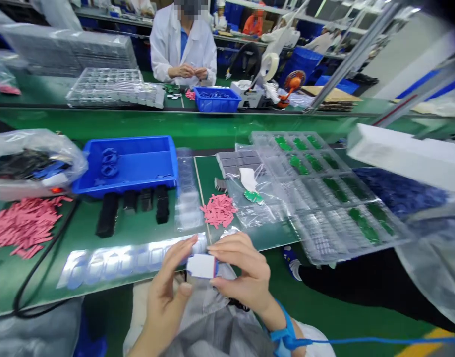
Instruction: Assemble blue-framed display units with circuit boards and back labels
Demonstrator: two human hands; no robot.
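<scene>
A small white rectangular piece [201, 266] with blue edges and a thin red line at its right end is held at the table's front edge. My right hand [246, 265] pinches its right end between thumb and fingers, and a blue wrist strap is on that arm. To the left of the piece is my left hand [170, 287], with thumb and fingers apart; its fingertips come close to the piece's left side. Just beyond the hands lie a strip of clear film with rounded pieces [134, 260] and a pile of pink strips [219, 210].
A blue bin [138, 161] stands behind black foam blocks [108, 215]. At left are a plastic bag of parts [30, 161], more pink strips [25, 225] and a black cable [41, 263]. Clear trays with green boards [335, 191] overhang at right. A co-worker [185, 47] sits opposite.
</scene>
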